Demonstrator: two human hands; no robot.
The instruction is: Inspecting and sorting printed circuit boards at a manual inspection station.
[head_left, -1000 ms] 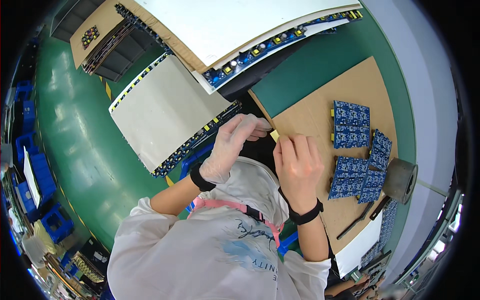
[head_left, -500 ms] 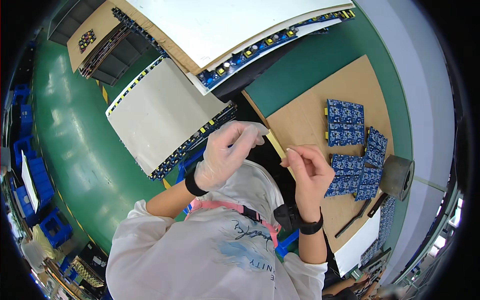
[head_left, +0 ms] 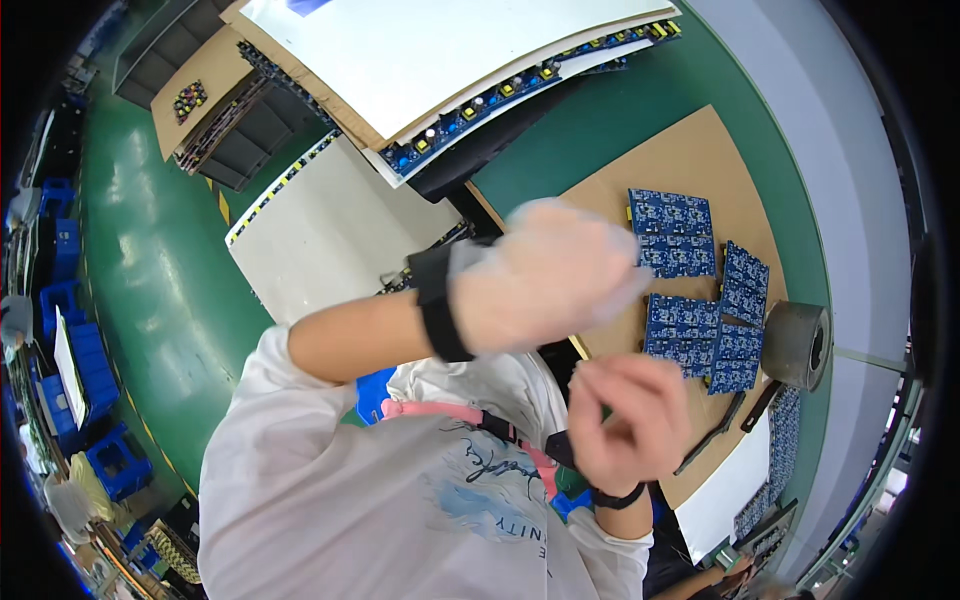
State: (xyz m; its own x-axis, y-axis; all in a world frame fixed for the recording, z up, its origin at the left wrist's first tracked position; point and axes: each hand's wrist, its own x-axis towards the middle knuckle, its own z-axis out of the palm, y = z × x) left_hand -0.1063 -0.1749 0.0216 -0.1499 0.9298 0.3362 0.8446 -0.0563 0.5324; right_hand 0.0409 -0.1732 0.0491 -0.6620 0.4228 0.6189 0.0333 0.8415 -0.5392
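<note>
My left hand (head_left: 555, 278), in a thin translucent glove with a black band at the wrist, is raised over the near edge of the cardboard sheet. Motion smears its fingers, and I cannot tell what is in them. My bare right hand (head_left: 628, 418) is just below and to the right of it, fingers curled towards the thumb; anything inside is too blurred to make out. Blue circuit boards with small components lie nearest the hands: an upper panel (head_left: 672, 232), a lower panel (head_left: 682, 330) and a pair on the right (head_left: 740, 320).
Brown cardboard (head_left: 690, 150) covers part of the green bench (head_left: 600, 130). A grey roll (head_left: 792, 345) and a dark-handled tool (head_left: 760, 405) lie at the right. White-covered stacks of boards stand at the top (head_left: 450, 60) and at the left (head_left: 330, 225). Another person's arm (head_left: 700, 580) shows lower right.
My left hand has swung right and a little forward, from beside the left stack to over the cardboard. My right hand has drawn slightly nearer to my body. The view has shifted a little.
</note>
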